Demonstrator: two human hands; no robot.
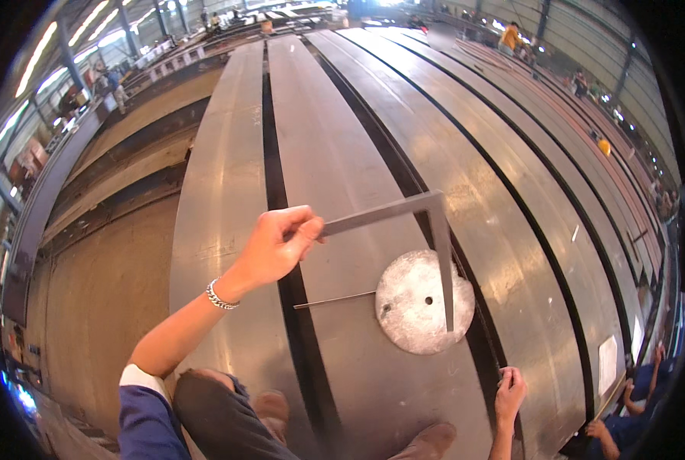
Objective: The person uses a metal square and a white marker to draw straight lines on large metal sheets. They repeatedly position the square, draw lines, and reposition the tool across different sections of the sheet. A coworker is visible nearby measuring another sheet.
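My left hand (285,234), a chain bracelet at its wrist, grips one end of a dark steel L-square (381,215) and holds it above the metal plates. The square's other leg hangs over a round, pale, scuffed metal disc (411,307) with a dark hole near its middle. A thin metal rod (335,300) sticks out from the disc's left side across the plate. To the right of the disc, my right hand (509,392) is closed in a pinch beside a plate's dark edge. What its fingertips hold, if anything, is too small to make out.
Long steel plates (319,115) run away from me with dark gaps between them; my shoes (430,442) rest on them. At the lower right are another person's hands (603,437) and a white sheet (607,364). Farther off stands a person in yellow (509,37).
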